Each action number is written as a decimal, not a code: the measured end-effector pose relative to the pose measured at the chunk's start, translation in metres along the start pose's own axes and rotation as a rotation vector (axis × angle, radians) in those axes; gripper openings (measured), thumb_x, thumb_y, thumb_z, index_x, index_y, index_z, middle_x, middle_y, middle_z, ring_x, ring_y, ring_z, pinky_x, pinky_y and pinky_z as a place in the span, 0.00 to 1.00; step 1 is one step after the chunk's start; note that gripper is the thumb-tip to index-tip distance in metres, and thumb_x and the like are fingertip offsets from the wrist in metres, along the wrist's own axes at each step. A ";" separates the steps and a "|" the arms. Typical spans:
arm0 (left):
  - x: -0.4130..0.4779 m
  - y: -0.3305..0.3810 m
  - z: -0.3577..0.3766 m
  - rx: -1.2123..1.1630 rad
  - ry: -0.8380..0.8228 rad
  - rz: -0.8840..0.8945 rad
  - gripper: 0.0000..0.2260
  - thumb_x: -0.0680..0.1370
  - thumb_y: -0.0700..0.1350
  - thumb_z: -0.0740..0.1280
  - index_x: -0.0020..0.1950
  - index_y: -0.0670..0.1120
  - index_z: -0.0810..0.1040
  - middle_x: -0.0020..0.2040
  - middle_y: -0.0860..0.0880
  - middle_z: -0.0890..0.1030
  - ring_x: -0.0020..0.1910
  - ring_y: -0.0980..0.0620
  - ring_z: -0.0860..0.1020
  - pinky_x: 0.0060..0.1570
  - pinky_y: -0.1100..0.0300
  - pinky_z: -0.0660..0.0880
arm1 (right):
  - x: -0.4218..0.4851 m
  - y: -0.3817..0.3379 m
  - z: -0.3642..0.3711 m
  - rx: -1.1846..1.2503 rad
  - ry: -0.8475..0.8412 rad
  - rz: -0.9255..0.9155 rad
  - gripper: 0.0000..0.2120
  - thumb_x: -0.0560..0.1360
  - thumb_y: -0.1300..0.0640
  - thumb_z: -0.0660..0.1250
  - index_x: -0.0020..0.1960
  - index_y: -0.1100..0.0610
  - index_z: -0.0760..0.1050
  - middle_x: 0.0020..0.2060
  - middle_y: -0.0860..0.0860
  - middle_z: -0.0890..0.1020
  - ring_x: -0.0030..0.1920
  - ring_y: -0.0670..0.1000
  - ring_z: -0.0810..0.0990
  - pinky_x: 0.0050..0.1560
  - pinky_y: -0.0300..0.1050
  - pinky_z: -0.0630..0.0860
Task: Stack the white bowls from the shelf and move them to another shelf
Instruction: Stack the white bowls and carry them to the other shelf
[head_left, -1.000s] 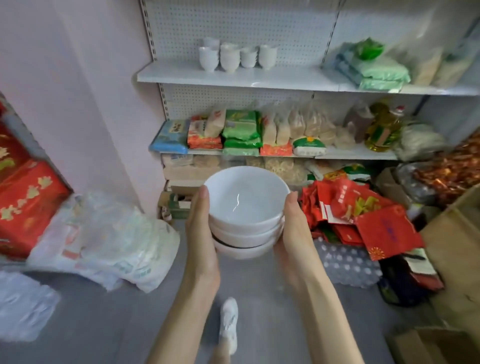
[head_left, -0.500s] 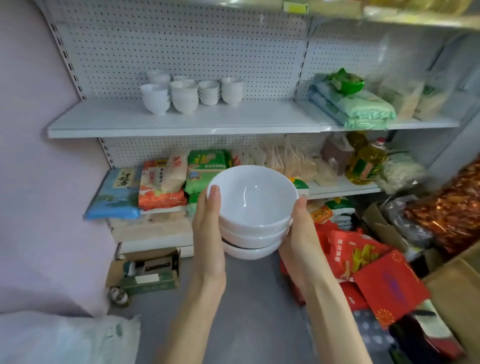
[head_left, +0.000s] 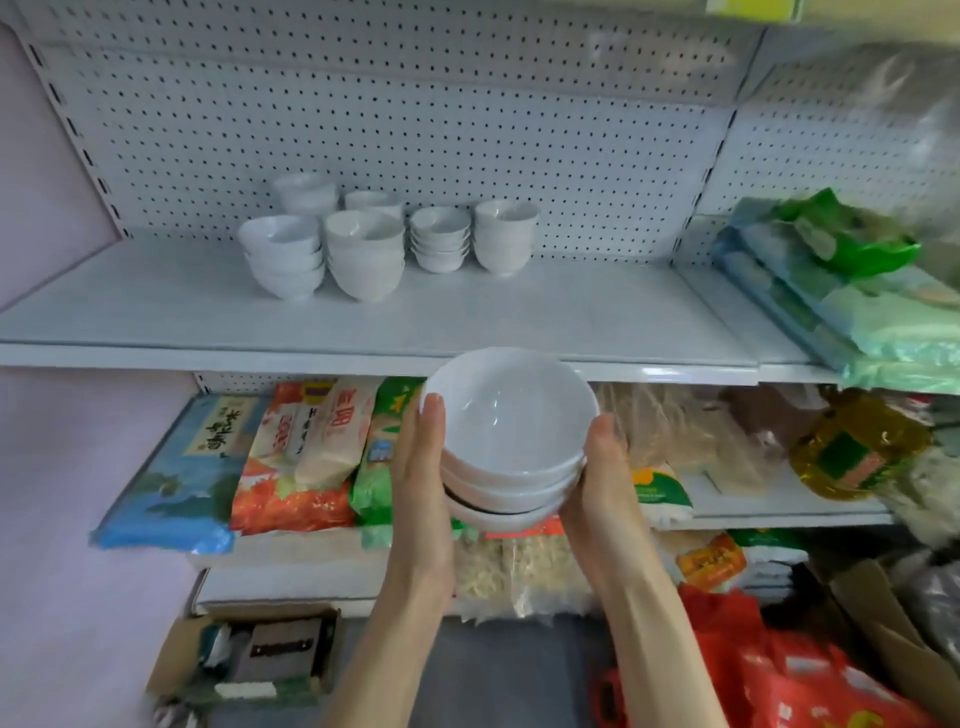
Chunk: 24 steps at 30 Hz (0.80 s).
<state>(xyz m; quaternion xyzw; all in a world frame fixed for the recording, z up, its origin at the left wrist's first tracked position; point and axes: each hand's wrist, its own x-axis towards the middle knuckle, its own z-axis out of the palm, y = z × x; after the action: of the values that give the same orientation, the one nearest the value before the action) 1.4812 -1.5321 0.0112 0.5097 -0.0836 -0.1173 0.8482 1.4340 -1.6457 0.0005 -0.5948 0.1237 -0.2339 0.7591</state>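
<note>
A stack of three white bowls (head_left: 511, 431) is held between my two palms, just in front of and slightly below the front edge of a white shelf (head_left: 156, 322). My left hand (head_left: 421, 483) presses the stack's left side and my right hand (head_left: 605, 483) its right side. Further back on that shelf stand several stacks of smaller white bowls (head_left: 363, 252) against the pegboard. The shelf surface in front of those stacks is bare.
Green and blue packets (head_left: 841, 296) lie on the shelf's right part. The lower shelf holds food packets (head_left: 291, 457) and an oil bottle (head_left: 857, 447). Cardboard boxes (head_left: 249, 660) and red bags (head_left: 779, 675) sit on the floor.
The shelf has come much closer and larger in view, and the bowl stack has risen with both hands to near the shelf's front edge. The grip is unchanged.
</note>
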 end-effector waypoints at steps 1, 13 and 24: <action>0.018 -0.002 0.002 -0.009 0.019 -0.005 0.37 0.65 0.68 0.64 0.70 0.51 0.72 0.67 0.52 0.76 0.67 0.53 0.73 0.70 0.46 0.65 | 0.019 0.001 0.002 0.002 -0.017 0.012 0.42 0.62 0.26 0.65 0.68 0.52 0.71 0.62 0.49 0.80 0.64 0.48 0.76 0.67 0.52 0.70; 0.239 -0.040 -0.007 0.021 0.009 -0.073 0.45 0.60 0.75 0.69 0.70 0.50 0.72 0.69 0.50 0.75 0.69 0.51 0.70 0.72 0.46 0.61 | 0.229 0.055 0.022 -0.206 0.025 -0.066 0.28 0.70 0.35 0.58 0.67 0.45 0.69 0.62 0.42 0.78 0.65 0.43 0.74 0.68 0.45 0.69; 0.330 -0.046 -0.011 0.156 -0.041 -0.057 0.36 0.67 0.69 0.66 0.66 0.46 0.74 0.62 0.47 0.80 0.64 0.50 0.76 0.68 0.44 0.67 | 0.312 0.090 0.040 -0.215 0.032 -0.053 0.40 0.69 0.26 0.60 0.71 0.51 0.67 0.65 0.49 0.77 0.67 0.50 0.73 0.70 0.60 0.66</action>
<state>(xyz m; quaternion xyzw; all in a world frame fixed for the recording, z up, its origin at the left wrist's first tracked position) 1.7956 -1.6371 -0.0274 0.5739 -0.0955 -0.1449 0.8003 1.7394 -1.7522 -0.0478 -0.6720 0.1444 -0.2487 0.6824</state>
